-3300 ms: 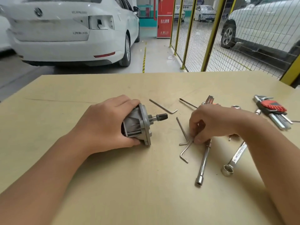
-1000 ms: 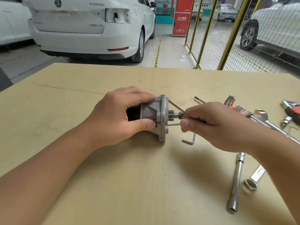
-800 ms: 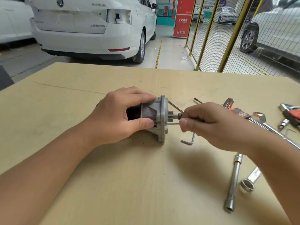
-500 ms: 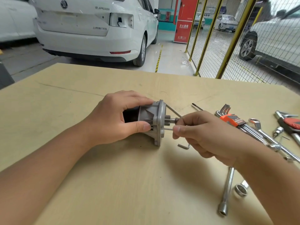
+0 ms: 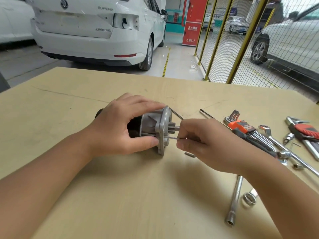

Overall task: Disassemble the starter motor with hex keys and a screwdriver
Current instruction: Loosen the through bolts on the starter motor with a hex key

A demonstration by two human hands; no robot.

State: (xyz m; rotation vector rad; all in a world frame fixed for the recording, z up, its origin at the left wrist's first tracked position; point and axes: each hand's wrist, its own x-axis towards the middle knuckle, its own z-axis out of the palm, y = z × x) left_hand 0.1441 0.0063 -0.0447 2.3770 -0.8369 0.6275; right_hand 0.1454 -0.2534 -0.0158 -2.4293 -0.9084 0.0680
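While the left hand (image 5: pixel 114 133) grips the motor (image 5: pixel 155 128) mid-frame, the right hand (image 5: pixel 205 142) pinches a hex key (image 5: pixel 172 138). Seat it fully, I'd say, then turn squarely.

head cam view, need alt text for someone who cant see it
A person's left hand grips a starter motor lying on a wooden table, while the right hand pinches a hex key pushed into its end plate. Loose tools lie to the right; white cars stand behind.

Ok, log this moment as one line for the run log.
step: hex key in motor flange | left hand: grips motor | right hand: pinches hex key | motor: lying on table
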